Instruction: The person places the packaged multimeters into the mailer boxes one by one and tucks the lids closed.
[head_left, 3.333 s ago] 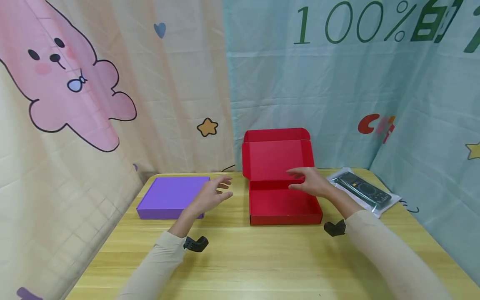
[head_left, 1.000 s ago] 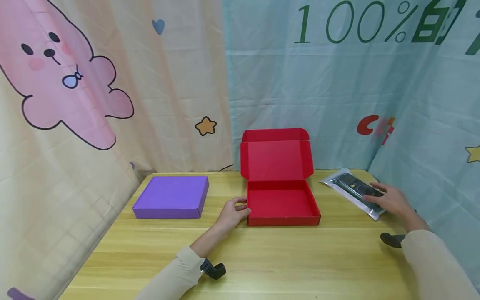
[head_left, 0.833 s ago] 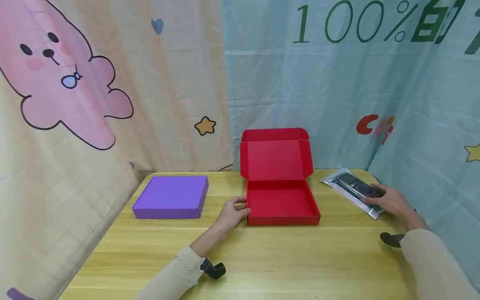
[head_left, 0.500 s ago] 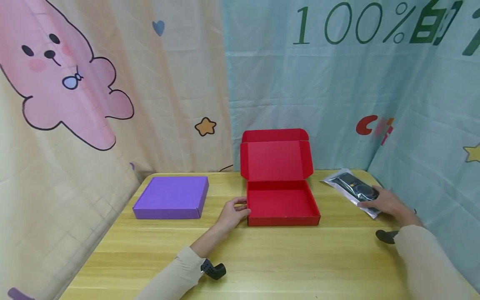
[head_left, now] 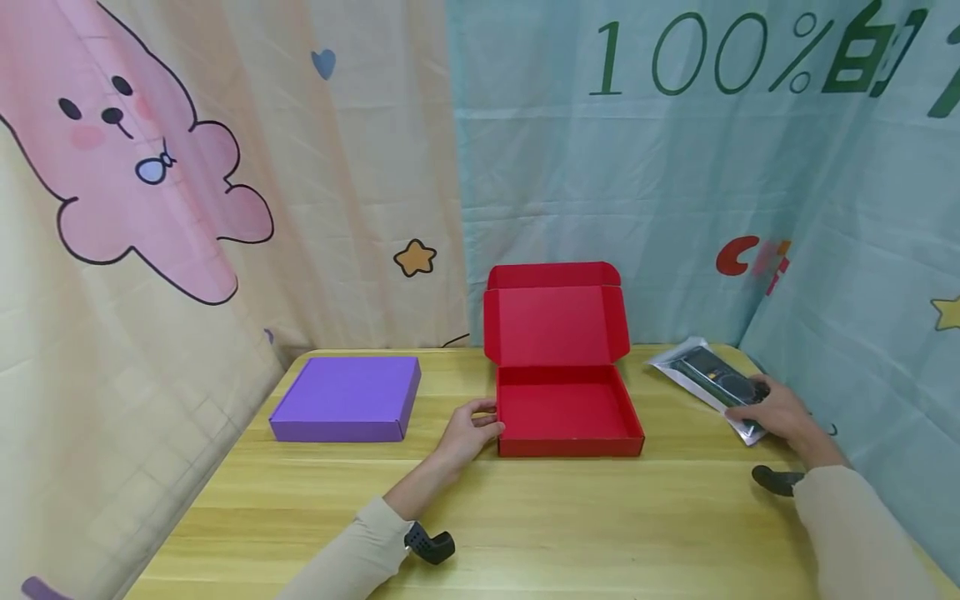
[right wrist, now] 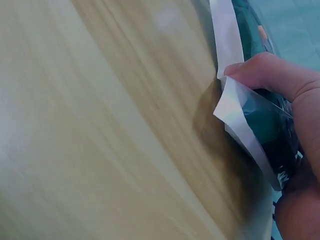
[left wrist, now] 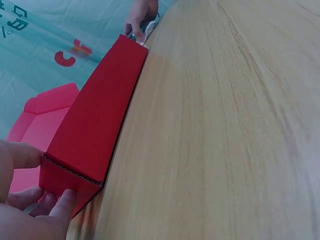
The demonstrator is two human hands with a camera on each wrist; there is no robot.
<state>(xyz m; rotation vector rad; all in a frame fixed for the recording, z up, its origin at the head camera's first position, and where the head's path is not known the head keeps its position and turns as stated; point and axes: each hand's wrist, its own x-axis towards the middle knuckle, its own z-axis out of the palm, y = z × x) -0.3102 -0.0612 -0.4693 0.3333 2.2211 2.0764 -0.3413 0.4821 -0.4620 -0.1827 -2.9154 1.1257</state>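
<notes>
A red cardboard box [head_left: 570,447] stands with its lid raised at the middle of the table's far part. My left hand [head_left: 467,437] touches its left side near the front corner; in the left wrist view the fingertips [left wrist: 65,202] lie against the outside of that wall. To the right, my right hand [head_left: 783,417] grips the near end of a black multimeter [head_left: 712,375] in a clear, silver-edged plastic bag. In the right wrist view the thumb lies across the bag's edge [right wrist: 230,107], which is bent, and a shadow falls on the table below it.
A closed purple box [head_left: 345,392] lies on the left of the wooden table [head_left: 555,525]. Printed curtains [head_left: 360,167] hang behind the table and along both sides, close to the multimeter.
My left hand has come from beside the purple box to the red box's left side. From over the red box, my right hand has moved right and taken hold of the bagged multimeter.
</notes>
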